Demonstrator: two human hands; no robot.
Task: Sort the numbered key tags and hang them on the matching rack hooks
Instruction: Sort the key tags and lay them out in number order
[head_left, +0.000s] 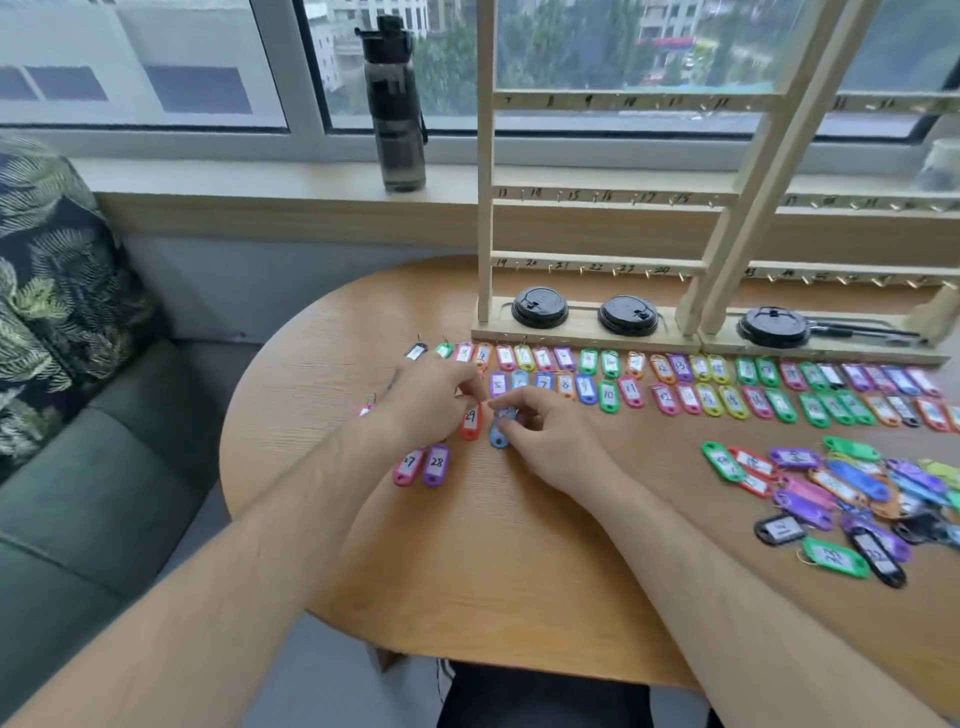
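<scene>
A blue key tag (501, 431) rests on the desk (519, 545) beside orange tag 29 (470, 422), pinched by the fingers (519, 399) of the right hand (550, 441). Whether the left hand (431, 400), at nine o'clock, grips anything cannot be told. A careless nudge could scatter the sorted rows (675, 384) at twelve o'clock.

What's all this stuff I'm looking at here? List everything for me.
Sorted key tags: dozens, mixed colours, rows before the racks.
Loose key tags: a pile, mixed colours, table's right.
Wooden racks: two, pale, numbered hooks, table's back.
Black lids: three, in the rack bases.
Water bottle: one, dark, windowsill.
Table: one, wooden.
Sofa: one, green, left, with a leaf-print cushion.
Left hand: fingertips at orange tag 29.
Right hand: pinches a blue tag.
</scene>
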